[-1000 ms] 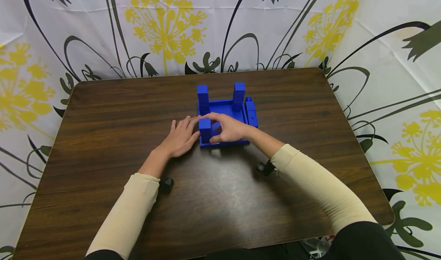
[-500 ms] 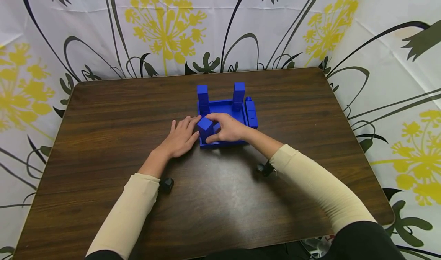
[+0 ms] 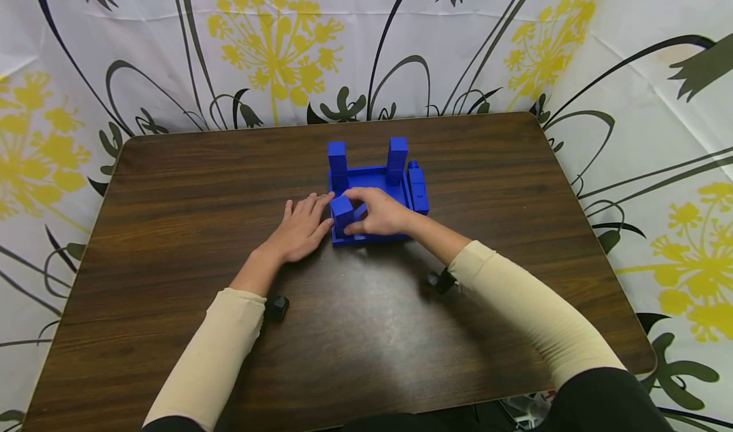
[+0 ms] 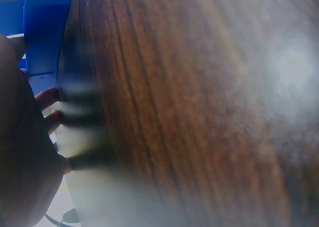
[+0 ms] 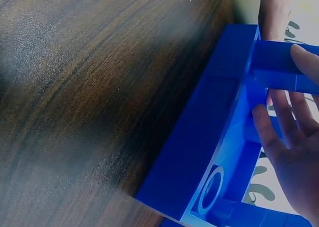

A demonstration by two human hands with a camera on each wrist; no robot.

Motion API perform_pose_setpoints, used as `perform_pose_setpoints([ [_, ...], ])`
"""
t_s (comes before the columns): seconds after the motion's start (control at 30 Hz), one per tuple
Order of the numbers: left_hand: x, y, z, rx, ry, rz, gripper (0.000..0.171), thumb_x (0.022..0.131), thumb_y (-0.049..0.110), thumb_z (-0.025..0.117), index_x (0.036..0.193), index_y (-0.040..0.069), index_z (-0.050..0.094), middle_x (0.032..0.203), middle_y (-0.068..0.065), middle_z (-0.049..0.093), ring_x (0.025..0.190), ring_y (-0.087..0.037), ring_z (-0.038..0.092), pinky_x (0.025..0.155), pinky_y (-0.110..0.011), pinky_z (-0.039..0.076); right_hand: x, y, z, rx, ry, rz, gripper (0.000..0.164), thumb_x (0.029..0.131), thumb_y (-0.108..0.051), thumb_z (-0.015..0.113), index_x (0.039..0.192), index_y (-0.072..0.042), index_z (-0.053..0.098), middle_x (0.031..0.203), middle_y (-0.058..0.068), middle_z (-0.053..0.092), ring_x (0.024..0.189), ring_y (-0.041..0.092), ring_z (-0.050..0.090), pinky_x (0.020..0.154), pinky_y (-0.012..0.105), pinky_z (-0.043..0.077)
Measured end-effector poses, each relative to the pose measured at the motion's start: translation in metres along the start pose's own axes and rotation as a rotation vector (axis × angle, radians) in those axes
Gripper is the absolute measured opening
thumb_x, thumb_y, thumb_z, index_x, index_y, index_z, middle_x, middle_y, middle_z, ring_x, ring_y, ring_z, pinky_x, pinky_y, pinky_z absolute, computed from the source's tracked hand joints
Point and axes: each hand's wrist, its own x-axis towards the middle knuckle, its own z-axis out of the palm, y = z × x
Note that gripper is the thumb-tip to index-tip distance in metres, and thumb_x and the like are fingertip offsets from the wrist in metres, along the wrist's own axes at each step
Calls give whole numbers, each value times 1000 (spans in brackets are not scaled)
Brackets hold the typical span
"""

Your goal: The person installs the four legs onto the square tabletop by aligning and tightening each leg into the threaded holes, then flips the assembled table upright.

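Observation:
A blue square tray-like tabletop lies with its rim up and blue legs standing at its corners. My right hand grips the near-left leg between thumb and fingers. That leg is upright in its corner, turned slightly off square to the rim. Against the tabletop's left side rests my left hand, fingers extended, its fingertips and thumb right at the edge. Two more legs, the far-left leg and the far-right leg, stand upright. A round socket shows at the near-right corner.
A loose blue leg with a threaded-looking end lies just right of the tabletop. Everything is on a brown wood-grain table. A flower-print curtain hangs behind and at the sides.
The near-left leg has turned in my right hand: square-on at first, then corner-forward, now partly turned back. My left hand has stayed in place.

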Motion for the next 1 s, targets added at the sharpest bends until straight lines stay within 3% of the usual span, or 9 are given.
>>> perform_pose_setpoints([
  [0.37, -1, 2, -1, 6, -7, -9, 59, 107, 45, 26, 159, 21, 11, 160, -14, 18, 148, -35, 7, 110, -65, -4, -2, -1, 2, -69, 32, -2, 49, 80, -7, 80, 124, -6, 62, 110, 5, 63, 101, 18, 61, 83, 31, 53],
  [0.7, 0, 0, 0, 6, 9, 8, 58, 107, 42, 27, 159, 19, 12, 158, -16, 19, 147, -37, 9, 110, -66, -4, -2, -2, 2, -165, 30, 27, 64, 79, -15, 83, 136, -9, 55, 115, 4, 62, 97, 18, 60, 79, 29, 51],
  [1.0, 0, 1, 0, 17, 1, -9, 58, 107, 43, 26, 159, 21, 11, 159, -14, 19, 148, -35, 8, 111, -65, -3, -2, 2, 6, -161, 103, 24, 55, 76, -15, 84, 126, -10, 62, 101, 3, 65, 90, 14, 61, 77, 28, 50],
])
